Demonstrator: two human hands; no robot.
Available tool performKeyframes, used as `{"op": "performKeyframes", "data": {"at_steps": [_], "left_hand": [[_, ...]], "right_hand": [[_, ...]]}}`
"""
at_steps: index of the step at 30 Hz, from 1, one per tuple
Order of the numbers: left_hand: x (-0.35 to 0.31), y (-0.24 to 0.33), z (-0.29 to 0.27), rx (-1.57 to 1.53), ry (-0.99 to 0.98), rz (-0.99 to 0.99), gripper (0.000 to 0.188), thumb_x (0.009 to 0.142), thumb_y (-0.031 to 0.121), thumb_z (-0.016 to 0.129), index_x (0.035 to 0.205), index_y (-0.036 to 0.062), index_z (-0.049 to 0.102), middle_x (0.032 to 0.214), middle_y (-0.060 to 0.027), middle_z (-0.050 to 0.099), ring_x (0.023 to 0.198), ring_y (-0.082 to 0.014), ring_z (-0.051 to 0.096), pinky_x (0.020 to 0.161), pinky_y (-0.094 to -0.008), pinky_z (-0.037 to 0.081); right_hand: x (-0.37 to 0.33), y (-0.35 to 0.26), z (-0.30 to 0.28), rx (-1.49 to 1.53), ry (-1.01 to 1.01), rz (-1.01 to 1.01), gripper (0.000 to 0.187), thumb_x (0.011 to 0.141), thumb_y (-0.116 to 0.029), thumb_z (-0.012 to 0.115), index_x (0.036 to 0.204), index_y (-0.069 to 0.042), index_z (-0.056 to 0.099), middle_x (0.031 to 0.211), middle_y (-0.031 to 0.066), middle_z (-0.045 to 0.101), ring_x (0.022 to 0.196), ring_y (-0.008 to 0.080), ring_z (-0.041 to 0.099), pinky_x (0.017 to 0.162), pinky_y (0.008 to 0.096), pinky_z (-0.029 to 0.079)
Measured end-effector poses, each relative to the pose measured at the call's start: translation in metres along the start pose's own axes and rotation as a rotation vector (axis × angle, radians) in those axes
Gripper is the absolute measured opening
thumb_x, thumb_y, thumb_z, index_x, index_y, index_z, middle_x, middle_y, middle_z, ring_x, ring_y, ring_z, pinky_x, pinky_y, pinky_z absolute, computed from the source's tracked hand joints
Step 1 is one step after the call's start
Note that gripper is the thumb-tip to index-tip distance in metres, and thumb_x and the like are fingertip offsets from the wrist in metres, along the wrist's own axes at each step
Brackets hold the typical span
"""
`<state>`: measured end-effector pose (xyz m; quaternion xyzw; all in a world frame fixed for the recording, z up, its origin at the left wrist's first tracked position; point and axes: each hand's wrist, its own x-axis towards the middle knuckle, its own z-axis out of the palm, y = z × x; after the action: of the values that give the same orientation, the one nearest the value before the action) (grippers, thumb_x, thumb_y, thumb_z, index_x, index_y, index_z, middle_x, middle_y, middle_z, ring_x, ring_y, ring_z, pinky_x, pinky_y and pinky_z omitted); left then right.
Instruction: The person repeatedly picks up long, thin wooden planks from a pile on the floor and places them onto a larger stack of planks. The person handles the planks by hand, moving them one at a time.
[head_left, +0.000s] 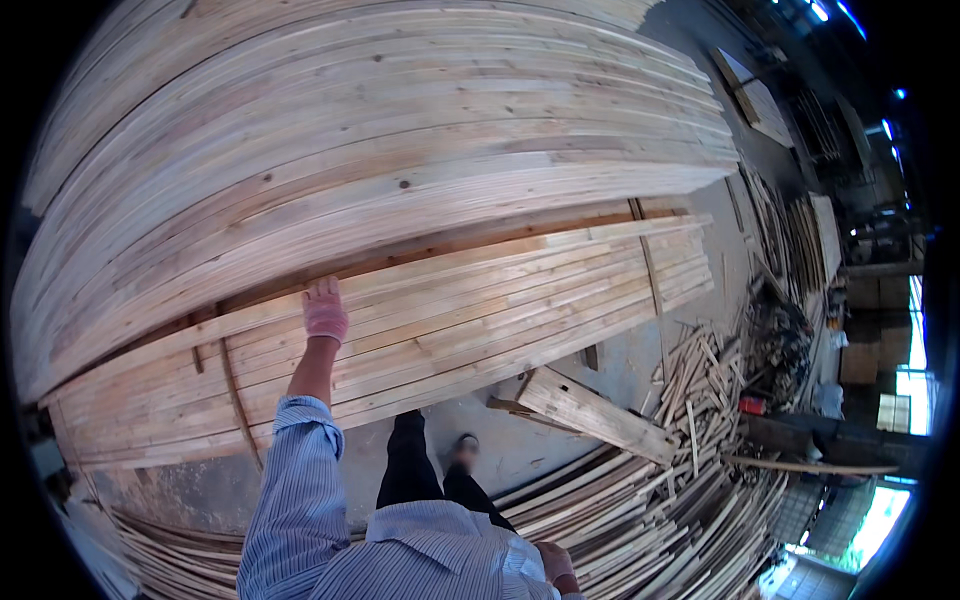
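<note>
Wide overhead view of a timber workplace, with the person's striped shirt (300, 495) at the lower centre and dark trousers (408, 460) just above it. The left hand (325, 312), in a pink glove, lies left of centre on a low stack of long, pale, knotted wooden boards (480, 318). Its fingers point toward the top of the frame, extended and only slightly parted, at the stack's far edge; whether they grip a board cannot be told. The right hand (555, 562) is low in the frame beside the shirt, its finger position too obscured to determine. The low stack runs from the left to right of centre, crossed by two dark, narrow strips (236, 390). Beyond it, a larger stack of pale wooden boards (400, 130) fills the upper left and upper centre. Below the low stack's right half, a thick, pale wooden plank (600, 415) lies obliquely near a loose heap of thin wooden offcuts (695, 385). At the right, brown box-like forms (858, 365), a small red object (752, 405) and a whitish bag-like item (829, 402) stand near one another; the contents of any container among them cannot be made out.
</note>
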<state>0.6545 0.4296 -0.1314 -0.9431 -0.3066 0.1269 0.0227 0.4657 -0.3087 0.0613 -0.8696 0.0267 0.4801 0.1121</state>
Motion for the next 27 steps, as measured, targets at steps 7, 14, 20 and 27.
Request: {"op": "performKeyframes", "data": {"at_steps": [7,14,20,27], "left_hand": [[0.064,-0.004,0.034,0.088,-0.083,0.078,0.015,0.091,0.019,0.062,0.103,0.013,0.07,0.099,-0.0091,0.074,0.096,-0.028,0.072,0.084,-0.045,0.051],[0.009,-0.021,0.028,0.174,0.096,0.344,0.018,0.092,0.018,0.058,0.092,0.0134,0.076,0.09,-0.0093,0.078,0.085,-0.0284,0.076,0.077,-0.0456,0.054],[-0.151,-0.016,0.002,-0.239,-0.273,0.58,0.011,0.075,0.015,0.061,0.069,0.0085,0.067,0.068,-0.0185,0.068,0.063,-0.0363,0.069,0.058,-0.0525,0.053],[-0.338,0.029,-0.07,-0.439,-0.399,0.4,0.017,0.077,0.025,0.066,0.08,0.0097,0.074,0.079,-0.0166,0.073,0.077,-0.0377,0.074,0.066,-0.05,0.058]], "right_hand": [[-0.015,-0.044,0.003,0.221,-0.105,0.254,0.046,0.097,-0.045,0.062,0.131,-0.015,0.071,0.126,0.018,0.071,0.119,0.0356,0.067,0.101,0.0416,0.052],[0.025,-0.086,-0.031,0.077,0.046,0.127,0.051,0.093,-0.048,0.065,0.128,-0.011,0.071,0.117,0.0191,0.073,0.114,0.0379,0.068,0.098,0.0439,0.054],[0.068,-0.14,-0.111,-0.106,0.396,-0.281,0.065,0.077,-0.034,0.085,0.128,0.001,0.065,0.11,0.0203,0.072,0.1,0.0384,0.069,0.09,0.0487,0.054],[0.084,-0.174,-0.198,-0.912,0.526,-0.588,0.099,0.078,-0.055,0.079,0.151,0.002,0.045,0.155,0.0205,0.047,0.145,0.0369,0.04,0.124,0.0522,0.027]]}}
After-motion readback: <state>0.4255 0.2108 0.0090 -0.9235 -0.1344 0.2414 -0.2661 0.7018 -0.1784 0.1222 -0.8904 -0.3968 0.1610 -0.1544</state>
